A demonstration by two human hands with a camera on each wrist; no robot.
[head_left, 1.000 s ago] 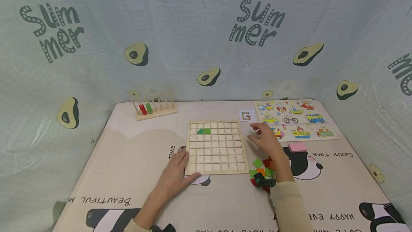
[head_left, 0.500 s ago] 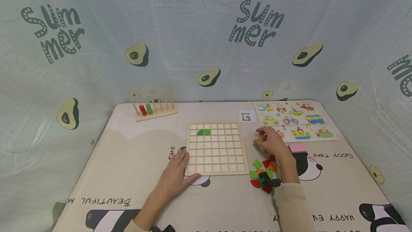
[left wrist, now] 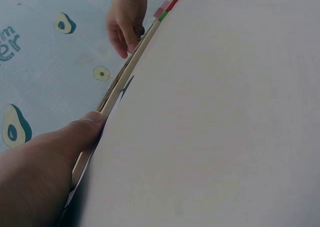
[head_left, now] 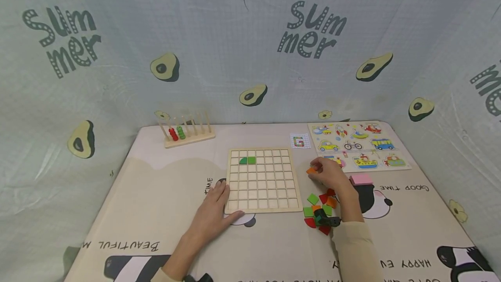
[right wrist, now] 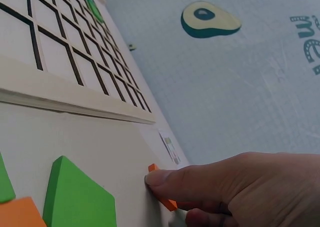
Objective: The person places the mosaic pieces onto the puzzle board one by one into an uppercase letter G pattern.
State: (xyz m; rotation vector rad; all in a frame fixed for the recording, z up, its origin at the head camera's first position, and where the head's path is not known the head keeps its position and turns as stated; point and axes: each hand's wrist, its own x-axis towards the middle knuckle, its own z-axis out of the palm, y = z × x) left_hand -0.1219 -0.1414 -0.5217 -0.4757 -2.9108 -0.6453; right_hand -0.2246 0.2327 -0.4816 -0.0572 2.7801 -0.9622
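Note:
A wooden grid board [head_left: 260, 211] lies flat on the table. Two green tiles, a quarter-round one [head_left: 243, 160] and a square one [head_left: 252, 160], sit in its second row. My left hand [head_left: 210, 206] rests along the board's left side with straight fingers, the thumb by the near edge. To the right of the board, my right hand [head_left: 332, 173] pinches an orange tile [head_left: 311, 170] between thumb and fingers. In the right wrist view the orange tile [right wrist: 169, 204] is partly hidden by the thumb and is just above or touching the table.
Green, red and orange tiles [head_left: 312, 199] are scattered right of the board, some hidden by the right wrist's camera. A pattern card [head_left: 300, 141] lies behind the right hand. Beyond are a vehicle puzzle board [head_left: 354, 136], a pink block [head_left: 362, 179] and a peg stand with beads [head_left: 189, 137].
My right hand has drawn back from near the pattern card and shifted slightly right. The orange tile now shows at its fingertips. My left hand has stayed on the board.

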